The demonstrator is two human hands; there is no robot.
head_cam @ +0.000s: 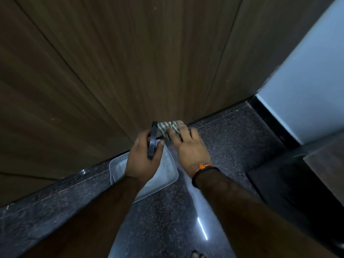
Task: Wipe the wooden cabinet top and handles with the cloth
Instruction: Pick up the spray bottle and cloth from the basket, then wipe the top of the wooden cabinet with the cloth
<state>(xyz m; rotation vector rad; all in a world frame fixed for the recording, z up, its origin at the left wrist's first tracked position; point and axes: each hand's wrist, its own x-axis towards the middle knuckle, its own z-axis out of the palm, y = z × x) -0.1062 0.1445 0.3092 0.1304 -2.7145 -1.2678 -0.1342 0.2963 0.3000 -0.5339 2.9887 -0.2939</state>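
Observation:
Tall brown wooden cabinet doors (115, 67) fill the upper view, seen from above. A dark bar handle (153, 140) stands out from the door near its bottom edge. My left hand (143, 161) is wrapped around this handle from the left. My right hand (189, 146) presses a checked cloth (170, 128) against the door just right of the handle, close to the floor. The fingers cover much of the cloth. An orange and black band sits on my right wrist.
A white perforated plastic tray (167, 175) lies on the speckled granite floor (232, 138) under my left hand. A pale wall (307, 86) with dark skirting stands at right, and a dark wooden piece (323, 168) at lower right. Toes (197, 255) show at the bottom edge.

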